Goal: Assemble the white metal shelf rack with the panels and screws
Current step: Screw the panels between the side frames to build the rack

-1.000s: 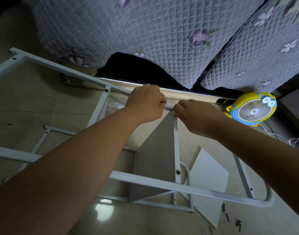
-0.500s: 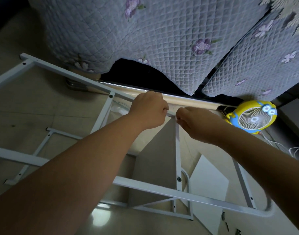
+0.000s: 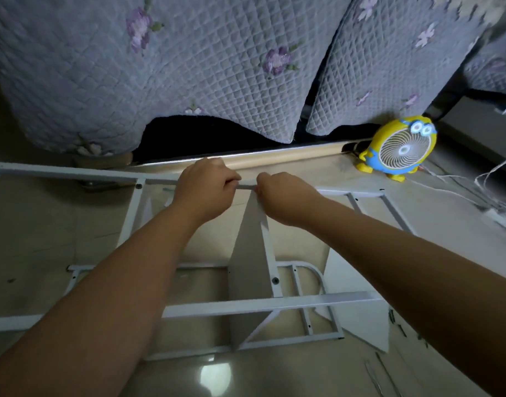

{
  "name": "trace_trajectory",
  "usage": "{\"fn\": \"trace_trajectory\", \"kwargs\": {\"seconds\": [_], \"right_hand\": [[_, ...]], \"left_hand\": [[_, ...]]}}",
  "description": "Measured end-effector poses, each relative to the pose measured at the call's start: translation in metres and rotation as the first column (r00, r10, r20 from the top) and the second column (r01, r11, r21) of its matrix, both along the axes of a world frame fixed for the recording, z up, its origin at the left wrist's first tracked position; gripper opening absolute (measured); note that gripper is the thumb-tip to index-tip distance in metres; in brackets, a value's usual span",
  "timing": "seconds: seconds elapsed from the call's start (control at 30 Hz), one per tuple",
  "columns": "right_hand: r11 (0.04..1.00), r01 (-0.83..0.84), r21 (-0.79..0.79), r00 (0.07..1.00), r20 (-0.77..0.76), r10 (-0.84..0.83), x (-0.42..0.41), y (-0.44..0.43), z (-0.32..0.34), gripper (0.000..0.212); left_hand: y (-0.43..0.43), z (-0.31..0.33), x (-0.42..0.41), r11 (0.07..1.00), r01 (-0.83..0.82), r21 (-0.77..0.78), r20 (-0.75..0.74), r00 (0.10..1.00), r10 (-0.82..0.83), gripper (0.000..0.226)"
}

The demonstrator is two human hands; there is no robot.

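Note:
The white metal rack frame (image 3: 246, 305) lies on its side on the tiled floor, with a grey shelf panel (image 3: 247, 262) standing upright between its two long rails. My left hand (image 3: 203, 190) grips the far rail just left of the panel's top corner. My right hand (image 3: 283, 199) is curled at that same corner, fingertips pinched against the joint; what it pinches is hidden. A second white panel (image 3: 358, 319) lies flat on the floor at the right. Several dark screws (image 3: 396, 325) are scattered beside it.
A sofa with a quilted grey floral cover (image 3: 188, 67) fills the background close behind the frame. A yellow cartoon desk fan (image 3: 401, 147) stands on the floor at the right, with white cables (image 3: 475, 193) and a power strip beyond it.
The view has swung, so the far rail now runs nearly level across the picture. Both hands stay at the same joint, a little closer together.

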State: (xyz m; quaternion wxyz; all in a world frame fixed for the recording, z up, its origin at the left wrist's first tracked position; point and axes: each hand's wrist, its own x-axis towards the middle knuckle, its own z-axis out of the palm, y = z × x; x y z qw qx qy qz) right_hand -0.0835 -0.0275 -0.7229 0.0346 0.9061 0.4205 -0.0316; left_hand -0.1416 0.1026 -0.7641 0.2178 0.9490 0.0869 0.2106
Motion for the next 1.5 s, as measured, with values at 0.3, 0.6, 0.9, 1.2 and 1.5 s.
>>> {"fn": "trace_trajectory", "kwargs": {"seconds": [0.3, 0.6, 0.9, 1.2, 1.5], "right_hand": [[0.982, 0.023, 0.188, 0.996, -0.090, -0.006, 0.022, -0.121, 0.005, 0.028], [0.767, 0.165, 0.620, 0.981, -0.019, -0.195, -0.021, -0.290, -0.040, 0.031], [0.693, 0.721, -0.020, 0.607, -0.464, -0.645, -0.053, -0.379, -0.195, 0.019], [0.588, 0.784, -0.196, 0.508, -0.342, -0.791, -0.077, -0.378, -0.267, 0.023], [0.698, 0.696, -0.169, 0.649, -0.269, -0.712, -0.084, -0.372, -0.259, 0.030]], "left_hand": [[-0.029, 0.008, 0.003, 0.983, 0.083, 0.166, 0.086, 0.991, -0.098, 0.039], [-0.199, 0.012, 0.008, 0.821, 0.507, 0.263, -0.077, 0.859, -0.506, 0.045], [-0.301, 0.009, 0.008, 0.696, 0.468, 0.544, -0.325, 0.883, -0.339, 0.021], [-0.302, 0.014, 0.003, 0.742, 0.427, 0.517, -0.414, 0.883, -0.221, 0.057], [-0.300, 0.017, 0.000, 0.771, 0.451, 0.450, -0.446, 0.861, -0.244, 0.060]]}}
